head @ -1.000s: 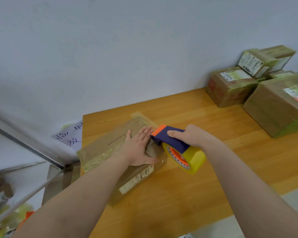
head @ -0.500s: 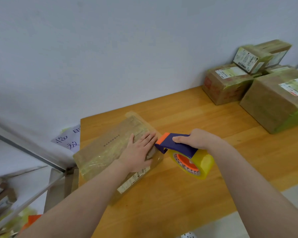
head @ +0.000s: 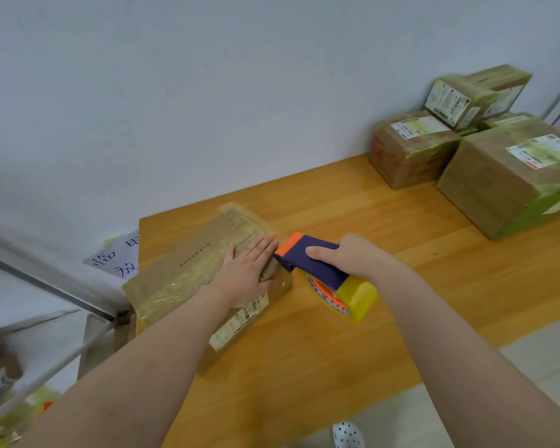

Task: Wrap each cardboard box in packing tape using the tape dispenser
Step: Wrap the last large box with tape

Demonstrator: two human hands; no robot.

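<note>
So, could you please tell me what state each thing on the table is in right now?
Flat cardboard box: lying on the wooden table, glossy tape over its top.
Left hand: flat, pressing on the box top.
Tape dispenser: held at the box's right edge, yellow roll loaded.
Right hand: grip closed round the dispenser.
Stacked boxes: taped and labelled, set aside far right.

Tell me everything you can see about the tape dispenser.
The tape dispenser looks plastic, with a dark purple body, an orange front edge and a yellowish tape roll on an orange-patterned core. The right hand grips it from above, one finger laid along the purple body. It is tilted, its orange edge at the end of the cardboard box, the roll low over the wooden table; whether the roll touches the table is unclear.
</note>
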